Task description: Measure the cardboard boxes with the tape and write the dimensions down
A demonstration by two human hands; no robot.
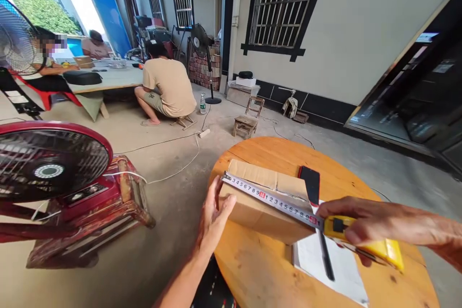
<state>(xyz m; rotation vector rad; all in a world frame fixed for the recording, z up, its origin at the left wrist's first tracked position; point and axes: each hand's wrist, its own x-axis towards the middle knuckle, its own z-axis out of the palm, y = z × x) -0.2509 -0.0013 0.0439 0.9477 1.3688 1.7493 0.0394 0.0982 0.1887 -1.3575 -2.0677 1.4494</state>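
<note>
A brown cardboard box lies on the round wooden table. My left hand grips its left end, thumb on the near side and fingers behind the corner. Along the box's upper edge runs the metal blade of a tape measure, its hooked end beside my left fingers. At the box's right end, my right hand is closed around the yellow tape measure case. Under that hand are white paper sheets with a black pen on them. A dark phone lies behind the box.
To the left, a red fan stands on a worn wooden stool. A small wooden chair is beyond the table. Cables with a white power strip cross the floor. Several people sit at a far worktable.
</note>
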